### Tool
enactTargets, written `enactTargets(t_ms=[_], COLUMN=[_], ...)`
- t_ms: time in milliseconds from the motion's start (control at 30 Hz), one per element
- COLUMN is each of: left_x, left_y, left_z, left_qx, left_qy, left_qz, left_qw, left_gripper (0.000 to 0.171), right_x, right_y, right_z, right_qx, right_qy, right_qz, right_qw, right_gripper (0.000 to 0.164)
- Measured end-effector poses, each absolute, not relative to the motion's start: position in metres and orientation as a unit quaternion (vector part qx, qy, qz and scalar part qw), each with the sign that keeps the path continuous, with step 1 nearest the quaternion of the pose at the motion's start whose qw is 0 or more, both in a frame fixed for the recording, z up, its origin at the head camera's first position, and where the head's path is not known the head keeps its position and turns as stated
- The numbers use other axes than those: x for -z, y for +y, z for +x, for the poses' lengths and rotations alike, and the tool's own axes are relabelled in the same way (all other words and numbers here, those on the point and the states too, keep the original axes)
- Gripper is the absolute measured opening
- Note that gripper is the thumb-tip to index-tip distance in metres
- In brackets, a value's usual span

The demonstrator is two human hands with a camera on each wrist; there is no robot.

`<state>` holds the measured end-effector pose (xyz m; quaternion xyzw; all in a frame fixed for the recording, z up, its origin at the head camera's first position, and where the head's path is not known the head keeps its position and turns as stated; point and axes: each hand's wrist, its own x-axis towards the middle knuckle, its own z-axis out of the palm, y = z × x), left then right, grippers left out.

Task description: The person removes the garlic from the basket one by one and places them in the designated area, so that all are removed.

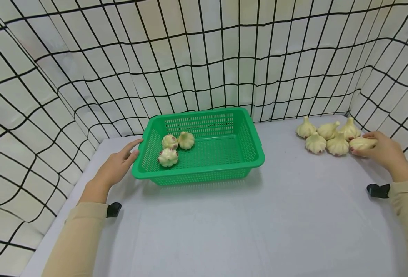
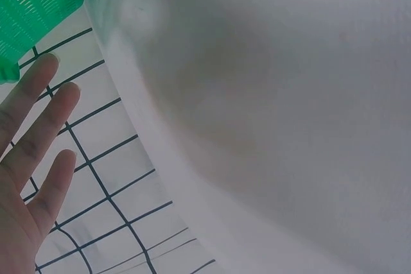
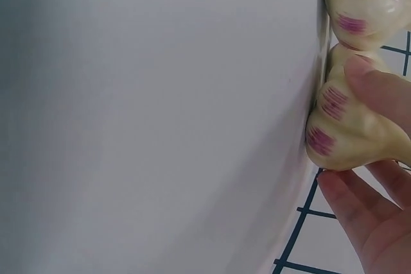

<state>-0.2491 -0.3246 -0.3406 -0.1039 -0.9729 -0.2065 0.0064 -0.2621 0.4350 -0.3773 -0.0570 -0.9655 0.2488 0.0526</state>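
Observation:
At the far right of the table my right hand [image 1: 385, 152] pinches a garlic bulb [image 1: 362, 143] between thumb and fingers. In the right wrist view the thumb lies over this bulb [image 3: 350, 126], which has purple streaks, and fingertips are under its lower side. Several more pale garlic bulbs [image 1: 337, 144] sit close together just left of it. My left hand [image 1: 115, 166] is at the left end of a green basket [image 1: 204, 172], fingertips right at the rim and fingers straight. Inside the basket, toward its left side, lie 3 garlic bulbs [image 1: 168, 157].
A white cloth covers the table [image 1: 204, 231]. Black netting [image 1: 204, 57] over white panels rises behind the basket and along both sides, close to the right hand. A black strap piece [image 1: 378, 191] sticks out at the right cuff, another [image 1: 114, 210] at the left.

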Motion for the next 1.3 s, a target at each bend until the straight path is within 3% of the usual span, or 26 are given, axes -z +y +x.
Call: enactTargets(t_ms=[267,733,1133,1300], left_x=[0.34,0.341,0.34,0.34], left_y=[-0.324,-0.324,-0.324,-0.324], left_z=[-0.249,-0.249,-0.249,-0.249], left_qx=[0.207,0.205,0.201,0.198], left_qy=[-0.973,-0.974,-0.974,-0.974], left_qz=[-0.105,-0.1,-0.103,-0.105], left_qw=[0.01,0.007,0.007,0.009], left_gripper=[0.063,0.064,0.064,0.064], right_x=[0.376,0.373,0.358,0.347], right_y=[0.437,0.439,0.439,0.43], right_z=[-0.264,-0.258,-0.249,-0.249], right_qx=[-0.243,-0.249,-0.224,-0.231], right_qy=[-0.968,-0.966,-0.969,-0.967], right_qz=[-0.054,-0.064,-0.046,-0.048], right_qw=[0.045,0.032,0.09,0.095], right_gripper=[0.071,0.09,0.076,0.078])
